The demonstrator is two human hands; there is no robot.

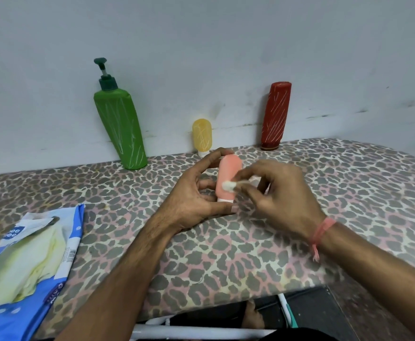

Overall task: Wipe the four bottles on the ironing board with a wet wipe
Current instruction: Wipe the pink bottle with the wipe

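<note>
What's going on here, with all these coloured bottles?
A person is cleaning bottles on an ironing board. The left hand holds a small pink bottle upright while the right hand rubs it with a bunched wet wipe. Green, yellow and red bottles, marked with pale scribbles, wait by the wall. The wipes pack lies open at left.

Soft, even indoor light fills the scene with no glare. The right hand (279,193) is smeared by motion blur, while the left hand (196,193) stays sharper. Wide-angle distortion bends the ironing board (349,193) edge, strongest toward 3 and 9 o'clock.
</note>
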